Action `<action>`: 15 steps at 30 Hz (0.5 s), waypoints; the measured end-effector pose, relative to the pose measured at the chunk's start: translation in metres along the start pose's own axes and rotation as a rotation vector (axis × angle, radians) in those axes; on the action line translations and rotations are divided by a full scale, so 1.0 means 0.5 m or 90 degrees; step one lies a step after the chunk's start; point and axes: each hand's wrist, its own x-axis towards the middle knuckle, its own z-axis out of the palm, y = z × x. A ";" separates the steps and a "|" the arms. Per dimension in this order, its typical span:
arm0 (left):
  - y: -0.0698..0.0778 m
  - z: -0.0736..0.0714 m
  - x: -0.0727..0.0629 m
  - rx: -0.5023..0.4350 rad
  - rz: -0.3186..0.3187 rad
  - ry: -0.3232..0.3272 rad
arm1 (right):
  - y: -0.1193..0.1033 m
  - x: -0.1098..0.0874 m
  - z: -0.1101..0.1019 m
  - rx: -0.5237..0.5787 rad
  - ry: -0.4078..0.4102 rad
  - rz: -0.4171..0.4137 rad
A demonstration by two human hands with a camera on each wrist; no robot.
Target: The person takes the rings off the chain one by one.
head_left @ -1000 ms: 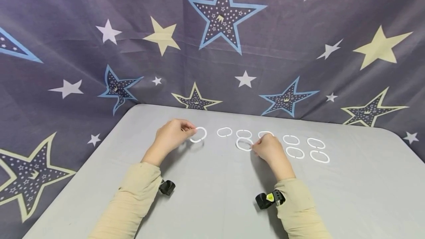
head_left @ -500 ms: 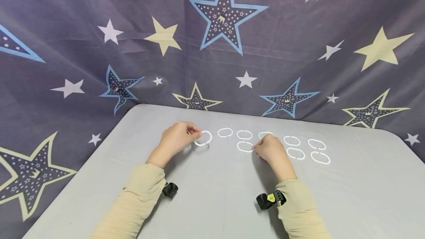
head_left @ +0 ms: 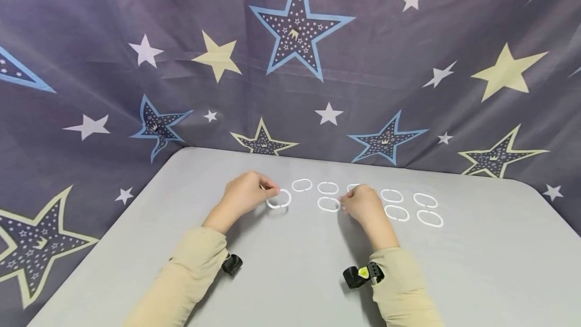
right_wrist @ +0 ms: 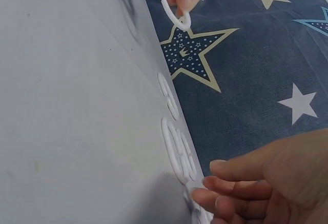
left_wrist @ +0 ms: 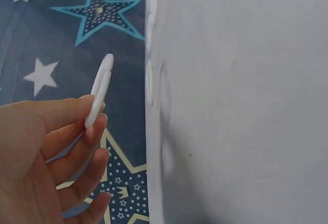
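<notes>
Thumb and forefinger of my left hand [head_left: 247, 196] pinch a white oval plastic link [left_wrist: 100, 89], its other fingers loosely bent. In the head view this link [head_left: 279, 206] is held up above the grey table, left of the laid-out links. My right hand [head_left: 363, 203] hovers low over the rows with its fingertips beside a front-row link [head_left: 320, 206]. From the right wrist, a gap shows between thumb [right_wrist: 230, 169] and fingers, with nothing held there. Part of a back-row link [head_left: 351, 186] is hidden behind that hand.
More white links lie in two rows, including a lone back-row link [head_left: 301, 179] on the left and a front-row link [head_left: 429, 225] at the right end. A star-patterned curtain [head_left: 190, 4] rises behind the table [head_left: 290, 276].
My left hand has carried its link a little right and nearer me. The link by my right fingertips has settled slightly nearer, and those fingers have loosened from it. The head view has shifted slightly.
</notes>
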 end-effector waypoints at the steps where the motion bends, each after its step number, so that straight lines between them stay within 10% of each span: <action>1: 0.002 0.001 0.002 0.007 0.003 -0.001 | -0.002 0.000 0.001 0.003 0.004 0.001; 15: 0.026 0.022 0.047 -0.002 0.028 -0.069 | -0.012 -0.004 -0.002 0.028 0.026 0.001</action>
